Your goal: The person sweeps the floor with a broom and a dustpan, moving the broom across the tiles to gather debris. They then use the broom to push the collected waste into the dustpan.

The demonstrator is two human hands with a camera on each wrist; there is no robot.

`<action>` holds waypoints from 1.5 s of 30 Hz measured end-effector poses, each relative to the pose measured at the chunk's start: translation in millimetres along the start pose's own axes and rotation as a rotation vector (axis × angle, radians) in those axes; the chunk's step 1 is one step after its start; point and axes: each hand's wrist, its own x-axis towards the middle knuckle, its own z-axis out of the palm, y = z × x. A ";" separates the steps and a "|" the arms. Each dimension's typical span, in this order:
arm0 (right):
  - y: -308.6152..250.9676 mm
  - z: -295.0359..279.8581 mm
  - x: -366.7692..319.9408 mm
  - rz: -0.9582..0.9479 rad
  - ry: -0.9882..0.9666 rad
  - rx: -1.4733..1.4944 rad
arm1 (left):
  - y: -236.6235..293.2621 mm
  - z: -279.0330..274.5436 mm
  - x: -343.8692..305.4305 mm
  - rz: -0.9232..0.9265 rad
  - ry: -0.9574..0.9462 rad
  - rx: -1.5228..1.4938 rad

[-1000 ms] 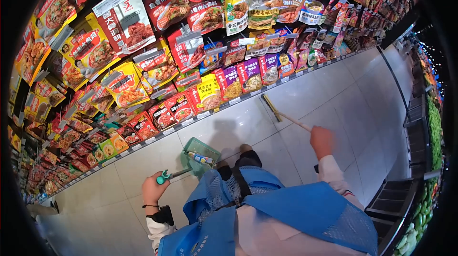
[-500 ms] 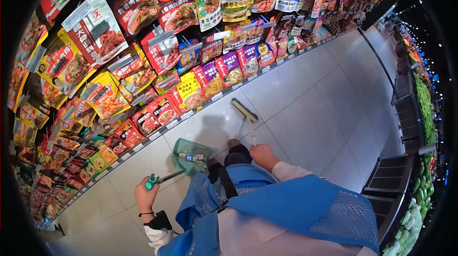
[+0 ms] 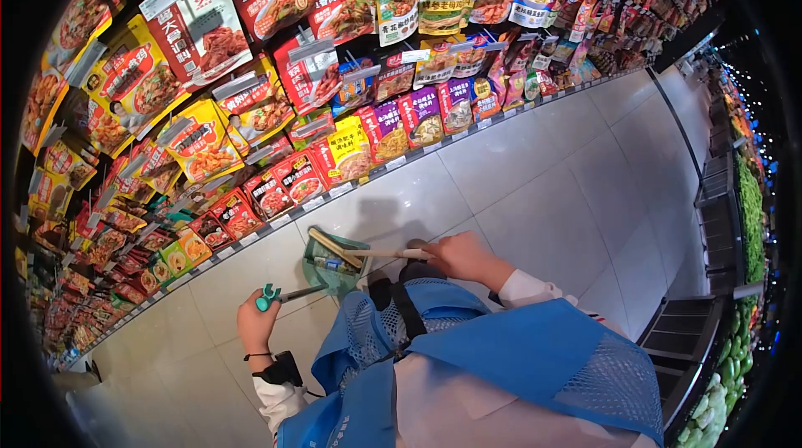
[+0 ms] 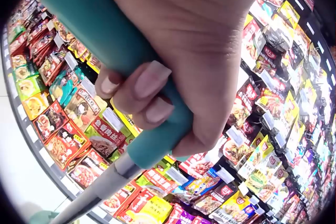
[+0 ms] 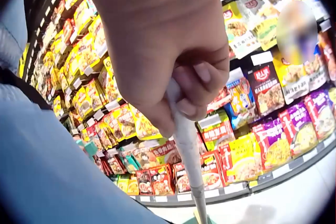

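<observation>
Dustpan (image 3: 341, 283) low at floor (image 3: 535, 197), litter (image 3: 332, 263) inside, broom head (image 3: 336, 247) across it. Left hand (image 3: 256, 327) curled round dustpan handle (image 4: 89, 16); right hand (image 3: 465, 258) grips broomstick (image 3: 389, 253). Likely sweeping-in step; next calls for steady dustpan.

You wear a bright blue vest (image 3: 535, 356), sleeveless, with open mesh panels (image 3: 597, 377) at the side and front; white lettering (image 3: 340, 431), too small to read, marks its lower left. A black strap (image 3: 407, 312) crosses the middle. Under the vest, your top (image 3: 468, 406) is pale, slightly pinkish. The left sleeve (image 3: 284, 404) and right sleeve (image 3: 530, 291) are white; the right carries thin red and dark stripes (image 3: 597, 315). Your left wrist bears a thin dark bracelet (image 3: 258, 357) and a broad black band (image 3: 286, 369), with a short black cable (image 3: 314, 395) beside it. Your left hand (image 3: 255, 324) and right hand (image 3: 462, 258) are bare. Trousers (image 3: 417, 268) are dark.
</observation>
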 end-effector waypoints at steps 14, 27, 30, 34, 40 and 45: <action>10.7 -83.7 -34.7 0.080 0.073 -0.301 | 5.9 1.3 -1.8 0.004 -0.014 0.032; 57.4 23.0 -12.2 0.535 -0.165 -0.154 | 11.4 -1.6 -3.1 0.008 0.011 0.032; 58.7 24.1 -9.0 0.522 -0.133 -0.155 | 3.2 1.7 -0.9 0.018 -0.012 0.006; 49.8 -13.0 -22.1 0.538 -0.098 -0.127 | 2.7 0.0 0.6 -0.018 -0.039 0.019; 41.9 -70.8 -74.8 0.608 0.072 -0.009 | 2.5 5.0 -1.1 -0.027 -0.034 0.066; 44.7 -97.1 -91.7 0.817 0.141 0.094 | -0.5 5.5 1.6 -0.021 -0.044 0.027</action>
